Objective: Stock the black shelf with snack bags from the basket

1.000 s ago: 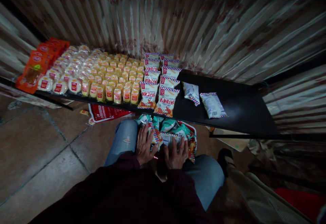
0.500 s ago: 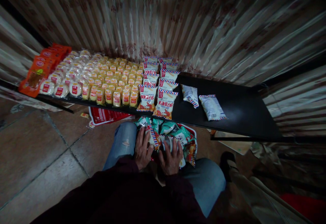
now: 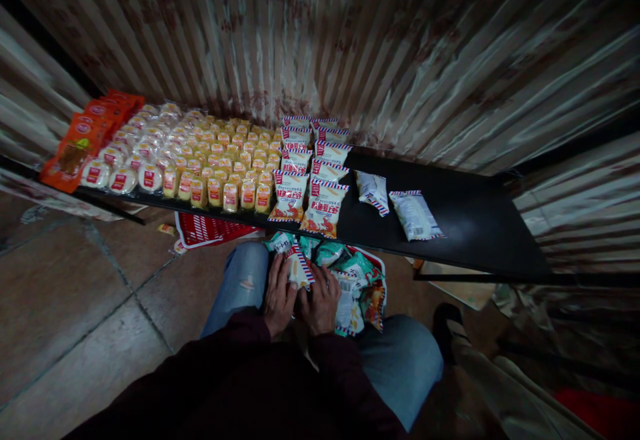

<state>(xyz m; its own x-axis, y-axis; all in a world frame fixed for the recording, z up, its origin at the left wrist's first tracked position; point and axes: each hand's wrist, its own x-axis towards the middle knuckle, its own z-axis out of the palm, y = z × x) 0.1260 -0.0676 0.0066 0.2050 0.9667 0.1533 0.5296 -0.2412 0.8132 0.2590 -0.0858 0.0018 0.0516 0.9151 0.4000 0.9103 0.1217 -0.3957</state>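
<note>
Left hand (image 3: 279, 297) and right hand (image 3: 321, 301) on stripe-edged snack packet (image 3: 300, 268) at basket (image 3: 376, 257), can't tell if either's gripping; a quick lift could snag adjacent green snack packets (image 3: 331, 253) and spill them, since they're piled loose.

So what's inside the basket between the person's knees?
Green packets and striped white packets lie on top in the basket. What lies beneath them, or under the left hand and right hand, is covered.

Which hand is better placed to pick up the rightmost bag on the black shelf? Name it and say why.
Right, probably: the right hand is nearer the rightmost bag, while the left hand is farther left.
</note>
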